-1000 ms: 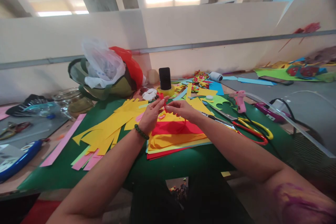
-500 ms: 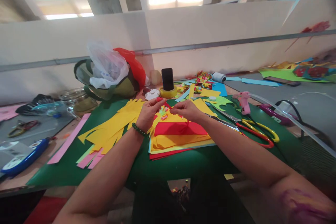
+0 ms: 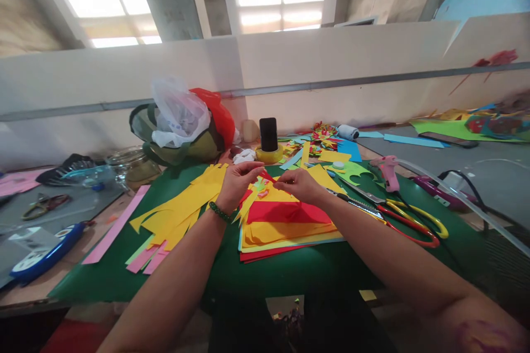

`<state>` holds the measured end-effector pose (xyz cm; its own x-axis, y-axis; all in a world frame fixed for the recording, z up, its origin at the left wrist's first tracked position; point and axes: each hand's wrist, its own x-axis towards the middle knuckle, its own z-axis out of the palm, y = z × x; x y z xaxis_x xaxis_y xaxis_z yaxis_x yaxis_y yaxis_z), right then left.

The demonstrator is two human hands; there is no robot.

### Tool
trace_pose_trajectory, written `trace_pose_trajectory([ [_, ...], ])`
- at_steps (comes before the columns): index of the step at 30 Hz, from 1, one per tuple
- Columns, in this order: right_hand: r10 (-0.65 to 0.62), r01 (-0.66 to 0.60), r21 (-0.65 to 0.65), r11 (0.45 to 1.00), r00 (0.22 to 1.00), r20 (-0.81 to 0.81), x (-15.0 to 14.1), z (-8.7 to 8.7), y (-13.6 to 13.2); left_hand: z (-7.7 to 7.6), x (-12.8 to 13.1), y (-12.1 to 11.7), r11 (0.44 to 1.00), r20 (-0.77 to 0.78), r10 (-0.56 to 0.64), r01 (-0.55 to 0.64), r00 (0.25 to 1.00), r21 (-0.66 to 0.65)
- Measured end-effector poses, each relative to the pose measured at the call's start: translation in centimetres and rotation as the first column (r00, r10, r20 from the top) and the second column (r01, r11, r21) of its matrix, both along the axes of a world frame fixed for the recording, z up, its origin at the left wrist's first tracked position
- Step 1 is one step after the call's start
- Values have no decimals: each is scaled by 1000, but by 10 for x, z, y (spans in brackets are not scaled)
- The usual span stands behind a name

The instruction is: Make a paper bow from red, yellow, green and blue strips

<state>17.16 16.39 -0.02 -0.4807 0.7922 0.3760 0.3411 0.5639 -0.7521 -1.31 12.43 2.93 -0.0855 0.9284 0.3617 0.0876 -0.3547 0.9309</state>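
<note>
My left hand (image 3: 239,185), with a green bead bracelet at the wrist, and my right hand (image 3: 301,185) meet above a stack of red and yellow paper sheets (image 3: 285,225). Both pinch a small red paper piece (image 3: 266,176) between their fingertips. The stack lies on a green sheet (image 3: 290,270) that covers the table. Yellow paper strips (image 3: 182,207) fan out to the left of my left hand.
Red and yellow scissors (image 3: 409,220), a utility knife (image 3: 356,201) and a pink glue gun (image 3: 387,171) lie to the right. A phone (image 3: 269,135) stands upright behind my hands. Plastic bags (image 3: 182,118) sit at the back left, pink strips (image 3: 116,226) at the left.
The view has tilted up a little, so hands and table sit lower in the picture. Both hands stay pinched together on the red piece over the paper stack.
</note>
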Motion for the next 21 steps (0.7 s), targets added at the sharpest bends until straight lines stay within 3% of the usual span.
trace_pose_trajectory([
  [10,45,-45,-19,999,999,-5,-1,3,-3,-5,1,4,999,24,-23,22,999,44],
  [13,64,-64,-26,998,998,-18,-1,3,-4,-7,4,5,998,146,-40,47,988,-44],
  [17,52,-56,-104,993,998,-41,-1,3,-3,-4,6,5,967,395,-73,162,916,-196],
  [21,59,-62,-109,992,998,-28,-1,4,-5,-3,4,4,953,450,-98,214,888,-215],
])
